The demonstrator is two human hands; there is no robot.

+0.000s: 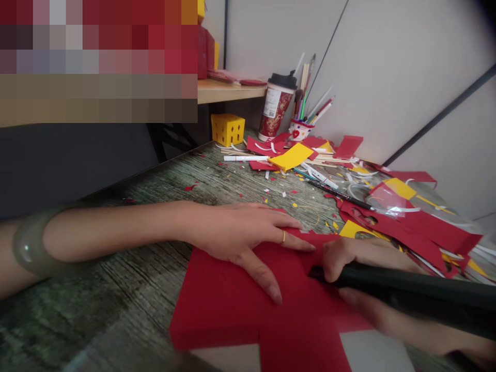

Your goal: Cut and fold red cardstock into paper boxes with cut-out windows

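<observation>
Red paper [220, 310]: it lies on the wood-patterned counter [127, 320], beneath both your hands, one strip running toward you.
Left grip [236, 230]: yours is unclenched, palm down on the red paper, fingers and thumb spread, holding nothing.
Right grip [372, 252]: yours is closed around the black tool [418, 292], its narrow tip at the red paper; you cannot tell whether it presses in.
Pale sheet [375, 346]: it shows under the red paper's near edge.
Offcuts [414, 222]: red and yellow pieces heap beyond the red paper, to its right.
Yellow box [222, 130]: beyond the red paper, well apart, windows cut through its sides.
Lidded cup [276, 111]: also beyond the red paper, beside the brush pot [300, 130].
</observation>
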